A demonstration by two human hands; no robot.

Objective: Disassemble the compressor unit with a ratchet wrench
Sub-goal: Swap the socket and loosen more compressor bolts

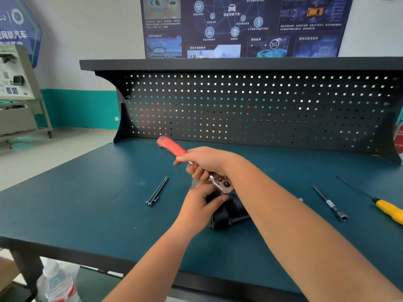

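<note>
Compressor unit (pixel 226 212): dark metal body, lying on the blue-green bench top (pixel 87 203), near centre, largely hidden under the hands.

Right hand (pixel 205 160): fingers wrapped shut around the shaft of the ratchet wrench (pixel 196 164); red handle blurred, pointing far-left; chrome head seated on top of the unit, apparently on a fastener, which is hidden.

Left hand (pixel 200 203): fingers curled against the unit's upper left side, just below the wrench head, steadying the body. Whether it pinches a part or only presses cannot be told.

Step in hand (judged): loosening a housing bolt by swinging the handle; blur suggests motion.

Removed items: long bolts (pixel 157 190), lying together to the left of the unit, apart from it. Judged partway through bolt removal.

Other stock: extension bar (pixel 329 203) with socket end, right of the unit; yellow-handled screwdriver (pixel 390 210), far right; black pegboard (pixel 239 105) behind, no tools hung.

Next move calls for (judged): short, level strokes with the head kept square on the fastener, left hand holding the unit against turning, then lifting the bolt out to join the others.
</note>
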